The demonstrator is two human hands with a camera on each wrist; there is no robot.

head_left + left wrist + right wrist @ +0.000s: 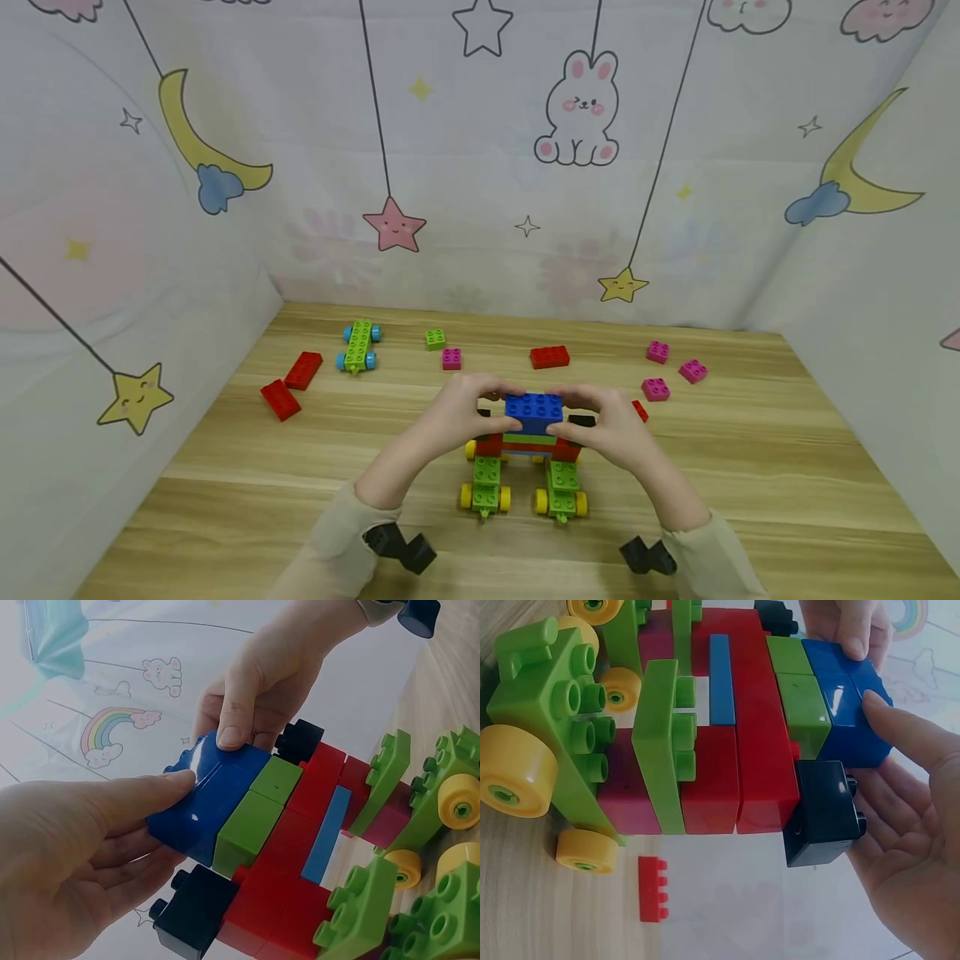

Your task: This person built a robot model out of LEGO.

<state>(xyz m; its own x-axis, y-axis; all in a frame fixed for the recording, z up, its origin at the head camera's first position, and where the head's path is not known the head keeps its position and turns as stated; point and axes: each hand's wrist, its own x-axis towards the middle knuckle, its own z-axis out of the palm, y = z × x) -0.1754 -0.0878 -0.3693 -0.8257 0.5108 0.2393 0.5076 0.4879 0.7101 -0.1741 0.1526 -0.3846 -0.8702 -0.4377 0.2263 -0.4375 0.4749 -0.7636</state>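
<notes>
Both hands grip the blue bricks (534, 408) at the top of a built structure, the left hand (462, 414) from one side and the right hand (613, 423) from the other. In the left wrist view two blue bricks (217, 787) stand side by side on green bricks (251, 825), above a long row of red bricks (277, 862). Black bricks (821, 814) flank them on both sides. Lower down are green plates (658, 742) and green wheeled bases (486, 487) with yellow wheels (517, 771). The palms partly hide the structure in the head view.
A green wheeled base with blue wheels (359, 346) and red bricks (303, 371) lie at the back left. Behind the structure are a green brick (435, 338), a pink brick (452, 359) and a red brick (550, 357). Several pink bricks (656, 389) lie at the back right.
</notes>
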